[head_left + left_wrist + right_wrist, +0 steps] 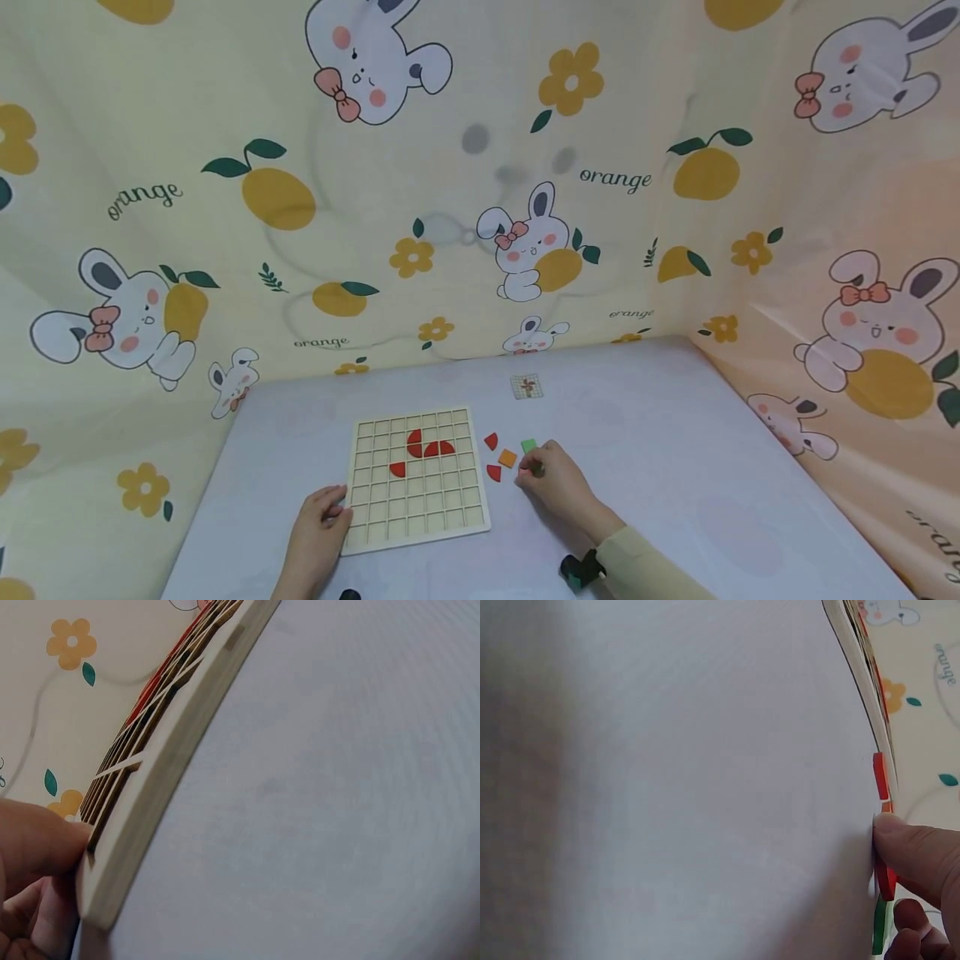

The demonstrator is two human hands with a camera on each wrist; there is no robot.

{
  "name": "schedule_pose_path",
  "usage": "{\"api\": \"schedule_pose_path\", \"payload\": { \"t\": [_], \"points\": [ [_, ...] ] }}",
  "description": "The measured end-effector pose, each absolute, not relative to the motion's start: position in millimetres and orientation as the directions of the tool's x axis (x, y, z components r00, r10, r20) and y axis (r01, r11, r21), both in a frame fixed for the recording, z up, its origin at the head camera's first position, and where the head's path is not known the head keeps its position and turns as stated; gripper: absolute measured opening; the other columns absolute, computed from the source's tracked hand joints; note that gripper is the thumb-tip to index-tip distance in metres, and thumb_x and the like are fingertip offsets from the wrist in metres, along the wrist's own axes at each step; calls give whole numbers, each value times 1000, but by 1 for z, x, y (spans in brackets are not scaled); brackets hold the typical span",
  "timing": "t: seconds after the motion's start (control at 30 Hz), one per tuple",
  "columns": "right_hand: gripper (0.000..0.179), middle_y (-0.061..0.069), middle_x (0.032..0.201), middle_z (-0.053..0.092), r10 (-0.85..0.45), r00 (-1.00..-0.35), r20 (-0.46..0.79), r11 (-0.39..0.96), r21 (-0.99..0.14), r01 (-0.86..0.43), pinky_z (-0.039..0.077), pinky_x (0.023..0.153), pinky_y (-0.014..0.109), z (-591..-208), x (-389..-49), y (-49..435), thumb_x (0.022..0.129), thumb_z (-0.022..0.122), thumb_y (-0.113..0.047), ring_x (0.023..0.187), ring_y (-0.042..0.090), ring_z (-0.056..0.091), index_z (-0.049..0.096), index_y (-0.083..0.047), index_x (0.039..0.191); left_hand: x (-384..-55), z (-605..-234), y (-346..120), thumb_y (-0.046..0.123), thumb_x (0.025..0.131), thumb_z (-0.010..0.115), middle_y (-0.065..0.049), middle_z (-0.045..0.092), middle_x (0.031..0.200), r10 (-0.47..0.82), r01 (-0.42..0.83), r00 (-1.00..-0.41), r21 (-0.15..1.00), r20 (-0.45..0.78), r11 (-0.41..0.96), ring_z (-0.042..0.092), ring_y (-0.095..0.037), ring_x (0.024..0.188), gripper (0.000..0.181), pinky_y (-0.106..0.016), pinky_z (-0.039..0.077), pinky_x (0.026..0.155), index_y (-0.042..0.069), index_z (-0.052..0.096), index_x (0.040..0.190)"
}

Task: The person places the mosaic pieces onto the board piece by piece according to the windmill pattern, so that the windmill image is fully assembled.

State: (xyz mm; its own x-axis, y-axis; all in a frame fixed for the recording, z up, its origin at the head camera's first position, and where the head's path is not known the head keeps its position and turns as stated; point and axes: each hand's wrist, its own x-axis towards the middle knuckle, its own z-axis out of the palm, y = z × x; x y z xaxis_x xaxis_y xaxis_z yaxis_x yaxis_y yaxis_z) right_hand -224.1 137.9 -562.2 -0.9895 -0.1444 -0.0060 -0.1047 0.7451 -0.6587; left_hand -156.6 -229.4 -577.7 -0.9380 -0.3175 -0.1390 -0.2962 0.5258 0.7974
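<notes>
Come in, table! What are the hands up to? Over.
Left hand holding grid board by its left edge. Right hand gripping a red piece. Orange square and two loose red pieces between right hand and board.

Only readable word here: "orange" (617,178)
Dark script, printed several times on the pale yellow backdrop (427,175); the far-right one's cut off.

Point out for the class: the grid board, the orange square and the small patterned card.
Grid board (416,490): head view, on a bare cell.
Orange square (507,458): head view, on its top face.
Patterned card (527,386): head view, on its printed middle.
</notes>
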Motion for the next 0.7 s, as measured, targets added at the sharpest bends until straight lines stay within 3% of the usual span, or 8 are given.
{"api": "schedule_pose_path", "payload": {
  "t": [0.33,0.7],
  "points": [
    [18,-6,81,51,-201,-979,15,757,-632,-165,46,65,28,-557,-222,135,80,80,-19,75,14,48,62,-20,86,-155,-575,-229,5,92,60,-17,37,138,-303,-292,-942,803,-145,520,46,-26,108,46,-40,50,88,-5,49,135],
    [16,-12,82,58,-210,-977,-19,754,-640,-149,50,69,28,-557,-223,134,85,75,-20,77,13,52,60,-23,90,-157,-580,-230,5,92,59,-15,36,139,-314,-312,-935,804,-165,506,45,-24,110,46,-39,51,90,-4,49,136]
  ]
}}
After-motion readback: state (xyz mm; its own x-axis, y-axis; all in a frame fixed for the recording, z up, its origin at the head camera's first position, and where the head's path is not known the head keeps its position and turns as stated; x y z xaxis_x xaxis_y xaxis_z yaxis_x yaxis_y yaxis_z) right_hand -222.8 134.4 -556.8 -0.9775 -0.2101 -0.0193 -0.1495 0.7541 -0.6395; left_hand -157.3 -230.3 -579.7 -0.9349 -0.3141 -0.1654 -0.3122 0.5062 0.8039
